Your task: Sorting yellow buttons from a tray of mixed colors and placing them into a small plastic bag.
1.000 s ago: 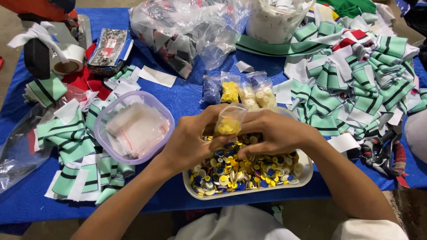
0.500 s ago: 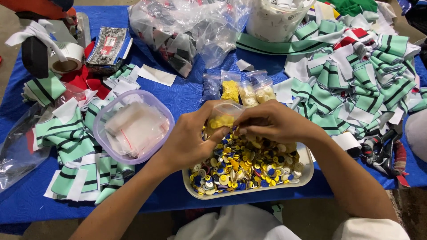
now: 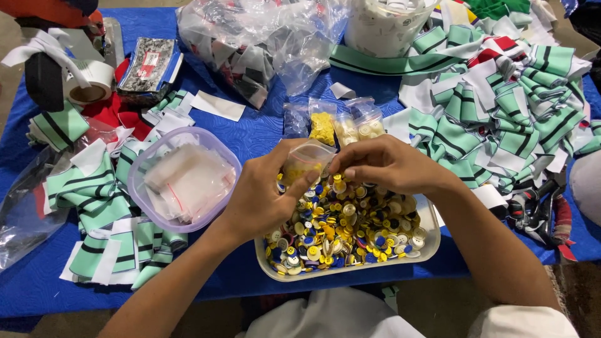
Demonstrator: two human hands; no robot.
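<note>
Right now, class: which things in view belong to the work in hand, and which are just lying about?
In use: left hand, right hand, small clear bag, tray of buttons.

Lying about: tub of empty bags, striped fabric pieces, tape roll, filled bags.

Bright, even overhead light; soft shadows under the hands; glare on clear crinkled plastic bags (image 3: 263,37); sharp centre, edges slightly bowed.
</note>
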